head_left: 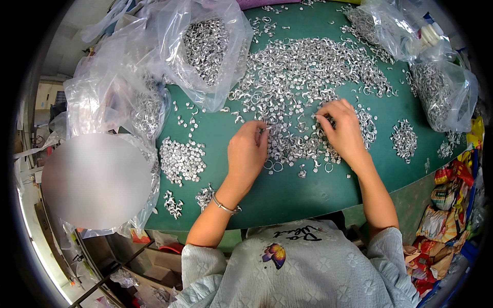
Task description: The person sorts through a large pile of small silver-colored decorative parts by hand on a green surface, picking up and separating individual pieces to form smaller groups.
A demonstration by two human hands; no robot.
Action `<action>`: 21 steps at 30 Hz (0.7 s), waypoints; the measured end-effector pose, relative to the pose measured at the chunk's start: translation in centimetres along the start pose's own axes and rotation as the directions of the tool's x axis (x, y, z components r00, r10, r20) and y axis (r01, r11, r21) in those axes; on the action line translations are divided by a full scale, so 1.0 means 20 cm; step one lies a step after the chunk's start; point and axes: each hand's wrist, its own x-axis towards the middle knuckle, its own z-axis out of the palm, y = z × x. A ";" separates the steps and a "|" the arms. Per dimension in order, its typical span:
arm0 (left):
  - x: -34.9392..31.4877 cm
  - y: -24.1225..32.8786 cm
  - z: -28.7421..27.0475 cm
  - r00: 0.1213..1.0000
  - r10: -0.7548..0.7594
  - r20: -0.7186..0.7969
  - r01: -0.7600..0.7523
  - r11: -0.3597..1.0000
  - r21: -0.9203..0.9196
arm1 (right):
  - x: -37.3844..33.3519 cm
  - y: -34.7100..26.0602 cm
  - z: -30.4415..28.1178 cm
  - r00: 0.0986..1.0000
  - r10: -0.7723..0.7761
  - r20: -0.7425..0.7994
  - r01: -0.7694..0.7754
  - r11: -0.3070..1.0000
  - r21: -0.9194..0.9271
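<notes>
A large spread of small shiny silver metal pieces (308, 64) covers the middle of a green tabletop (318, 197); hooked bits, rings and little flower-like pieces are mixed in it. At its near left edge my left hand (248, 149) is closed, thumb and fingertips pinched together. My right hand (343, 128) reaches over the right part of the spread, its fingers curled and the thumb bent toward the index finger. Whatever sits in either pinch is too small to make out. A few loose rings (278, 166) lie between my hands, nearer to me.
Sorted piles flank the spread: flower-like pieces (182, 160) on the left, a small heap (404, 140) on the right. Clear plastic bags of metal parts stand at the back left (205, 56) and right (441, 95). Colourful packaging (436, 220) lies beyond the table's right edge.
</notes>
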 end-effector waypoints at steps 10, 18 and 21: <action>-0.01 -0.02 -0.01 0.988 -0.073 0.135 0.111 0.947 -0.301 | -0.05 0.05 -0.10 0.785 0.172 0.596 -0.553 -0.241 0.798; -0.06 -0.04 -0.05 0.752 -0.250 0.609 0.658 0.256 -0.708 | -0.03 0.05 -0.04 0.839 0.341 0.424 -0.514 0.241 0.823; -0.08 -0.03 -0.04 0.734 -0.172 0.657 0.675 0.084 -0.733 | 0.02 -0.07 0.01 0.994 0.098 0.055 -0.100 0.995 0.023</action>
